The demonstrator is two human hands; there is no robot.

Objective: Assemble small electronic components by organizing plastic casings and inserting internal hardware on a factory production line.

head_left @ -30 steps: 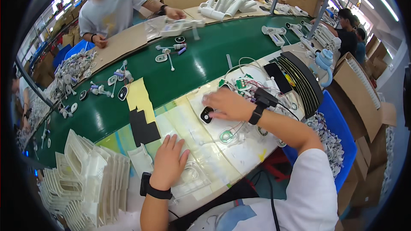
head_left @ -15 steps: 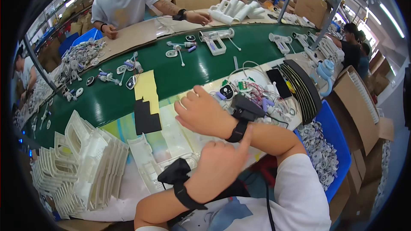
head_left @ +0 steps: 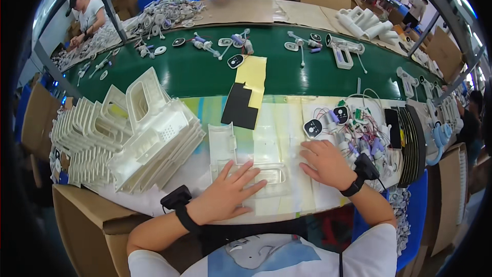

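Note:
My left hand (head_left: 225,195) lies flat, fingers spread, on a clear plastic tray (head_left: 266,177) at the near edge of the white work surface (head_left: 277,123). My right hand (head_left: 326,163) rests palm down just right of the tray, its fingers apart, beside a heap of small wired parts (head_left: 359,133) with red, white and purple leads. A black round-faced part (head_left: 312,128) lies just beyond its fingertips. Both wrists carry black bands. Neither hand grips anything.
Stacks of white moulded plastic trays (head_left: 133,133) fill the left. A black sheet (head_left: 240,106) and yellow sheet (head_left: 252,74) lie on the green conveyor belt (head_left: 205,74), which carries small white and black parts. Black flat pieces (head_left: 410,143) stack at right. Other people work across the belt.
The view has swung left. My left hand has come down flat onto the clear tray. My right hand has drawn back from the wired parts toward me.

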